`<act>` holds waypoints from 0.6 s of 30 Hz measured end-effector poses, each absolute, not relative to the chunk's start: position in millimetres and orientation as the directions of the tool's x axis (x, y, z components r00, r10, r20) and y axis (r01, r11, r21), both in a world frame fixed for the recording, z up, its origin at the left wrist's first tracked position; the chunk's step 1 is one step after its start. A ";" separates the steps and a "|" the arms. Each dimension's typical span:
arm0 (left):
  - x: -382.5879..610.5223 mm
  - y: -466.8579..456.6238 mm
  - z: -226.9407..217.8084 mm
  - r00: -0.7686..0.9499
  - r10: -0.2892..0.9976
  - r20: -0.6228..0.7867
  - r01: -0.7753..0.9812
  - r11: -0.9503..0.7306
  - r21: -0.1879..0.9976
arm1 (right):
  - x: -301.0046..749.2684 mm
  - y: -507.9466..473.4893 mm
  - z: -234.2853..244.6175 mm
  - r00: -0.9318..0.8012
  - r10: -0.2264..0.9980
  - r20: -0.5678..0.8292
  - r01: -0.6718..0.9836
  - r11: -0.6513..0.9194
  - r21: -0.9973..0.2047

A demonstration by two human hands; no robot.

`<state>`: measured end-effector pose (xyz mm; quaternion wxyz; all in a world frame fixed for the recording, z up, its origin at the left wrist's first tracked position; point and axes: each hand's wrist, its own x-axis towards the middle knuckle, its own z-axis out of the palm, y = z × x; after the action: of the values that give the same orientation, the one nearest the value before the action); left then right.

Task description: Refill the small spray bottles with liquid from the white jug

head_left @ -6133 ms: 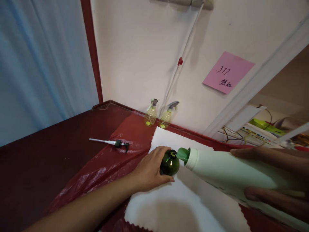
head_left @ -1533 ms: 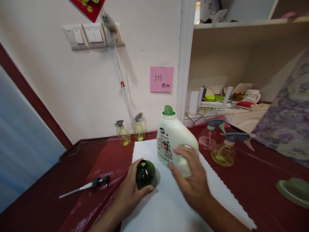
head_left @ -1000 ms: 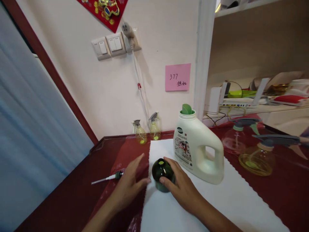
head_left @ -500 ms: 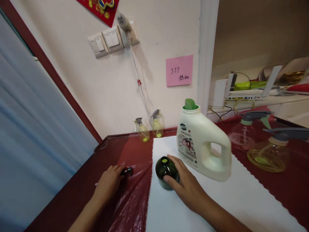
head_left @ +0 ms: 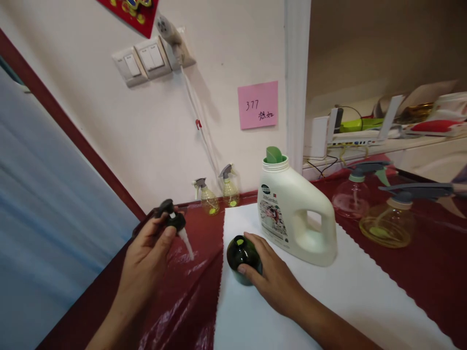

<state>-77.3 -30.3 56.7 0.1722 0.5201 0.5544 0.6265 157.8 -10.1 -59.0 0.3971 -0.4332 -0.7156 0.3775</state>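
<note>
Lifted off the red cover (head_left: 191, 291) since half a second ago, the pump (head_left: 177, 221) slants above it, head up, tube pointing down and rightward. Left hand (head_left: 144, 260) pinches its collar between thumb and fingers, palm turned inward. Right hand (head_left: 272, 277) grips the bottle (head_left: 236, 257) from the right, its mouth up, on the white cloth (head_left: 244, 321), near the jug (head_left: 288, 214).

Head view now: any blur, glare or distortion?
All head view: the pump in the left hand has a smeared-looking tube; white glints sit on the green bottle and the red plastic sheet; the yellow spray bottle near the right edge looks stretched sideways.
</note>
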 end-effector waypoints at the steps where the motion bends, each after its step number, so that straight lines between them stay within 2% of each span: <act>1: -63.5 -30.9 64.5 -0.420 0.801 0.426 0.264 -0.342 0.902 | 157.7 -9.7 -58.5 -0.312 0.919 0.241 0.318 0.340 -0.885; 4: -27.8 -28.8 80.8 -0.450 0.781 0.434 0.059 -0.459 0.886 | 157.7 -8.8 -56.2 -0.323 0.913 0.249 0.309 0.351 -0.884; 8: 0.1 -17.6 81.6 -0.410 0.767 0.494 0.017 -0.535 0.845 | 158.6 -8.4 -53.4 -0.325 0.909 0.260 0.308 0.361 -0.880; 11: 9.2 -6.7 69.7 -0.397 0.776 0.490 0.031 -0.522 0.853 | 158.8 -8.5 -52.7 -0.325 0.907 0.267 0.308 0.368 -0.877; 18: 9.3 6.4 26.1 -0.344 0.863 0.370 -0.074 -0.417 0.906 | 157.9 -9.0 -52.7 -0.307 0.912 0.273 0.305 0.365 -0.880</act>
<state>9.3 6.4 26.1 0.3339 0.4655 0.4240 0.7015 157.9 -9.0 -52.7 0.4088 -0.4236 -0.7180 0.3713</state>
